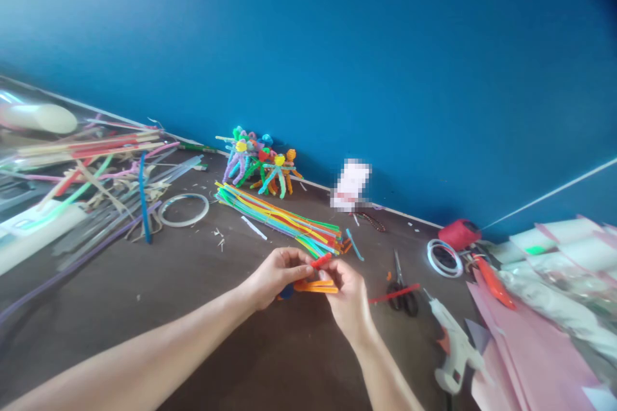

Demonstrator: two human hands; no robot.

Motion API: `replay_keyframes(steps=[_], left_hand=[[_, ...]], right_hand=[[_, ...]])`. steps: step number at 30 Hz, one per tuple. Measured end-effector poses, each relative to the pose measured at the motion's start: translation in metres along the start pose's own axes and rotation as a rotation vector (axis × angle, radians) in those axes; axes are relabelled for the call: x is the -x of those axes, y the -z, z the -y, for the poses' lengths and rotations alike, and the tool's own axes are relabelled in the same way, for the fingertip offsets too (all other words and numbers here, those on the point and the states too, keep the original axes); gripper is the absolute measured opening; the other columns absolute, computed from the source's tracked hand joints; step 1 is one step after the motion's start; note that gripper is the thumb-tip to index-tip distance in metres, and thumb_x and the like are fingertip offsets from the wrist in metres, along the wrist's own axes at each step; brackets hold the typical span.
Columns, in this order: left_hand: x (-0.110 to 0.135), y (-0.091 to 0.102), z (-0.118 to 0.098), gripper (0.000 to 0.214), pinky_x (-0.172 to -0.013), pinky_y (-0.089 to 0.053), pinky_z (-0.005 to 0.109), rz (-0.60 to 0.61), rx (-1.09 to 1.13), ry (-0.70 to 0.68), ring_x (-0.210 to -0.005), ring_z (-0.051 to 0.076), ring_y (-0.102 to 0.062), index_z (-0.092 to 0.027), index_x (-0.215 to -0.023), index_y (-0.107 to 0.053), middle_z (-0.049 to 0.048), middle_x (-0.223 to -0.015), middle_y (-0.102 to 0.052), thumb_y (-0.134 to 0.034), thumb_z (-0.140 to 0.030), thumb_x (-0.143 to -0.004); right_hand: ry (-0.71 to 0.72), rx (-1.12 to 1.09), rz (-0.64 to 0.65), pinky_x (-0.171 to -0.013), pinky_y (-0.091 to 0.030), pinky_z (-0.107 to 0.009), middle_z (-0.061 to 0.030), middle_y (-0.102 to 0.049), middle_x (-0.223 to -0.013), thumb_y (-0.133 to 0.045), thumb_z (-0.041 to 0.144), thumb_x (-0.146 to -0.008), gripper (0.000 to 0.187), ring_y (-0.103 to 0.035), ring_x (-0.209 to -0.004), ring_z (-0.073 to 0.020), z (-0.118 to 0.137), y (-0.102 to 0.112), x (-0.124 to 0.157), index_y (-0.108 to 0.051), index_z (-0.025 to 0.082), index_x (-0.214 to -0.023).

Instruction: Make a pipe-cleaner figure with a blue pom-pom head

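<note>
Low over the dark table, my left hand (277, 277) is closed, thumb and finger pinching by the left end of a short red pipe cleaner (322, 261). My right hand (348, 292) is closed around the other side of it, its fingers partly hidden. Folded orange pipe cleaner legs (315, 286) stretch between both hands, joined to a dark blue fuzzy part (286, 292) under my left fingers. Just beyond the hands lies a bundle of coloured pipe cleaners (279, 217). Several small pipe cleaner figures (263, 157) stand against the wall.
Scissors (399, 289) and a loose red strip lie right of my hands. Further right are a hot glue gun (456, 347), tape rolls (444, 258), a red-handled tool (494, 279) and pink sheets (530, 347). A clear ring (184, 210) and heaped strips (101, 186) occupy the left.
</note>
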State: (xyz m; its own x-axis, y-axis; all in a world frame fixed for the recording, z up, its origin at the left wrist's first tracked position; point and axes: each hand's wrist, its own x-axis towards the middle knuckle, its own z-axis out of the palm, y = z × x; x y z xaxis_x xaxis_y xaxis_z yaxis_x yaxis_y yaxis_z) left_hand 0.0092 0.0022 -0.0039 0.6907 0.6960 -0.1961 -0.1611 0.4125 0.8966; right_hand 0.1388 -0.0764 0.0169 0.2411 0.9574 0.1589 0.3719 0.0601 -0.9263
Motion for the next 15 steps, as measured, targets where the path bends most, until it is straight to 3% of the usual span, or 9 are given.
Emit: replay_keyframes(steps=[15], left_hand=[[-0.001, -0.001, 0.0, 0.028, -0.047, -0.038, 0.017, 0.0, 0.005, 0.012, -0.047, 0.006, -0.051, -0.01, -0.07, -0.059, 0.0018, -0.059, -0.06, -0.071, -0.034, -0.06]], right_hand=[[0.006, -0.124, -0.016, -0.061, -0.049, -0.024, -0.0034, -0.064, -0.076, -0.048, 0.02, -0.077, 0.011, -0.06, -0.066, -0.0144, -0.012, -0.004, 0.004, -0.057, 0.016, -0.083]])
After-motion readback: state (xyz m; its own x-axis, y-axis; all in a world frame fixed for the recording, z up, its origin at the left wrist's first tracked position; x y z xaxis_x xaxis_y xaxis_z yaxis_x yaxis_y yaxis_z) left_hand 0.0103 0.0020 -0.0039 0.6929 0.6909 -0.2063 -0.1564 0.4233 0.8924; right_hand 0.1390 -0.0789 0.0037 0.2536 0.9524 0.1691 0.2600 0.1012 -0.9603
